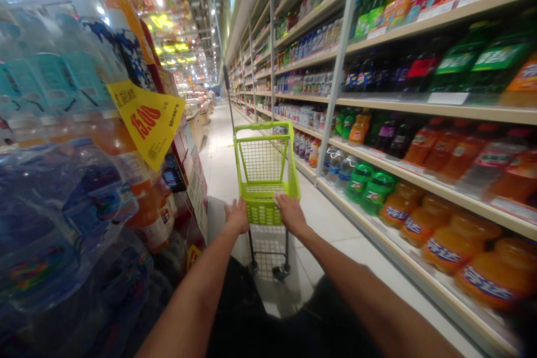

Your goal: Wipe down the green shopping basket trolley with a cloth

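— So, where is the lime-green plastic mesh shopping cart point(265, 173)?

— Mid-aisle on the pale tiled floor point(218, 151), just ahead of the person. The left hand point(237, 216) and right hand point(290, 213) are both closed over its near rim, fingers curled round it.

— And the step?

— Pushing it down the aisle, I'd judge.

— What does the next move call for?

— Probably an even push from both hands. The long beige shelves of soft-drink bottles point(419, 107) run close on the right. The shrink-wrapped bottle packs point(50, 224) and a yellow price sign point(146, 121) crowd in on the left.
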The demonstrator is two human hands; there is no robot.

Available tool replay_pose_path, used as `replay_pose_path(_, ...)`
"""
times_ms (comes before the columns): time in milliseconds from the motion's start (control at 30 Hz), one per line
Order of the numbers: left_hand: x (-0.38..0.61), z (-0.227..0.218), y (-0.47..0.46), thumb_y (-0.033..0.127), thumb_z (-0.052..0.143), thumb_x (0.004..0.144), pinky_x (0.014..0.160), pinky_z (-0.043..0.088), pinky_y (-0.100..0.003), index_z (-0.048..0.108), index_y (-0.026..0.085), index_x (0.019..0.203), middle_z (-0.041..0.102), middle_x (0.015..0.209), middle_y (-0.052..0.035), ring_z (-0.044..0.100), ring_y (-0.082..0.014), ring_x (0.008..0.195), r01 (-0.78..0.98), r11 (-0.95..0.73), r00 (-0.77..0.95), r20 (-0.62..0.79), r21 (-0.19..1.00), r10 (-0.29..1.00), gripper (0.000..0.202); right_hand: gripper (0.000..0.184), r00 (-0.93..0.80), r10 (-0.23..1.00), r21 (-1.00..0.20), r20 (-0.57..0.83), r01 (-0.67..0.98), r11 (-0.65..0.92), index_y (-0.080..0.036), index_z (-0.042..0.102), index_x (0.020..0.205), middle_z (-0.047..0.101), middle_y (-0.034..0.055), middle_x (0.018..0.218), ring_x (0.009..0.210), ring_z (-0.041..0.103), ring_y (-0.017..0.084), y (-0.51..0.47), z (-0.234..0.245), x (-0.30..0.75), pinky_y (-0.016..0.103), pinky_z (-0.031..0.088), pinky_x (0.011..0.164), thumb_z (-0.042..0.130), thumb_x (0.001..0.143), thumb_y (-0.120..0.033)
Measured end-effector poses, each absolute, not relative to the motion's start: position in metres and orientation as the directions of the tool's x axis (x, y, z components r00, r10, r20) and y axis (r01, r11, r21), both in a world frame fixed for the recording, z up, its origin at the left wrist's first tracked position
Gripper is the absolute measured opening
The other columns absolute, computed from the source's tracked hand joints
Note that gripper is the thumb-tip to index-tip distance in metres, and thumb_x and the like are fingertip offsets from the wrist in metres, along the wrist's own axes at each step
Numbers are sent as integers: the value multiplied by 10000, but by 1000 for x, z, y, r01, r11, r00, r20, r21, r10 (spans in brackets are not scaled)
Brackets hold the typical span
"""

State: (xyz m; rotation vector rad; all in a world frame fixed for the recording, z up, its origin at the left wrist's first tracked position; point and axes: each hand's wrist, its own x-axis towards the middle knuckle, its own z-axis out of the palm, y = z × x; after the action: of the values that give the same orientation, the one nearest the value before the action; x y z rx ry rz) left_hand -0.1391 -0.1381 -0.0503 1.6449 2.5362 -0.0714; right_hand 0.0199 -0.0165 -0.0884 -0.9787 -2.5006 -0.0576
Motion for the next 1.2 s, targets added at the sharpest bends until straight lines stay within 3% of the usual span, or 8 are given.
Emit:
replay_pose_path(267, -127, -40, -136, 218, 491, 709, 1084, 97, -562, 140, 122, 1422, 52, 1519, -123, 45, -278, 1387, 889, 450, -449, -32, 82, 893, 801, 425, -618, 655, -242, 435, 621, 746, -159, 425, 1292, 444, 115, 1364, 1249, 388, 211, -28, -70, -3, 435, 249, 1031, 319, 880, -156)
replay_pose_path(400, -112, -39, -126, 198, 458, 728, 1107, 65, -508, 94, 141, 1432, 30, 1525, -80, 32, -220, 1393, 949, 294, -310, 159, 115, 937, 794, 550, -668, 629, -248, 396, 582, 774, -133, 340, 1352, 364, 143, 1417, 1309, 301, 244, -38, -66, -15, 505, 176, 1057, 418, 811, -189)
replay_pose_path(567, -107, -47, -121, 194, 437, 740, 1113, 67, -482, 104, 186, 1434, 91, 1523, -31, 115, -182, 1383, 977, 97, -116, 97, 189, 988, 770, 742, -782, 503, -252, 369, 436, 864, -79, 259, 1384, 319, 191, 1429, 1323, 268, 265, -39, -77, 0, 547, 121, 1056, 488, 691, -211)
replay_pose_path(667, -106, -49, -121, 264, 414, 796, 1112, 75, -482, 155, 182, 1423, 218, 1497, -46, 216, -190, 1353, 959, 121, -149, 95, 258, 984, 682, 671, -770, 485, -264, 415, 408, 874, -79, 336, 1345, 373, 186, 1399, 1297, 323, 259, -35, -82, 18, 541, 124, 1055, 467, 701, -215)
replay_pose_path(800, -100, -43, -118, 416, 323, 885, 1102, 98, -497, 389, 218, 1315, 453, 1358, -65, 383, -214, 1250, 933, 205, -263, 172, 295, 949, 478, 502, -767, 477, -244, 430, 410, 879, -139, 485, 1243, 491, 140, 1322, 1249, 400, 257, -36, -84, 32, 550, 127, 1046, 409, 748, -170)
replay_pose_path(1000, -86, -34, -107, 552, 305, 874, 1049, 184, -567, 567, 235, 1104, 549, 1179, -79, 480, -247, 1128, 934, 281, -319, 157, 221, 935, 471, 475, -743, 440, -228, 504, 377, 898, -160, 566, 1130, 574, 104, 1239, 1215, 453, 214, -41, -94, 42, 537, 161, 1047, 360, 713, -62)
replay_pose_path(1100, -81, -39, -106, 515, 377, 866, 1054, 177, -566, 555, 224, 1096, 505, 1258, -83, 451, -255, 1166, 952, 248, -277, 163, 177, 947, 411, 423, -695, 476, -249, 538, 409, 878, -186, 631, 980, 619, 83, 1173, 1162, 504, 207, -39, -99, 45, 530, 201, 1042, 346, 705, -37)
replay_pose_path(1200, -75, -46, -105, 371, 440, 869, 1064, 136, -578, 535, 220, 1078, 582, 1162, -69, 503, -240, 1109, 961, 228, -254, 177, 155, 951, 275, 480, -639, 541, -247, 547, 494, 834, -163, 597, 1083, 583, 110, 1223, 1185, 481, 209, -42, -102, 45, 498, 256, 1032, 356, 691, -28)
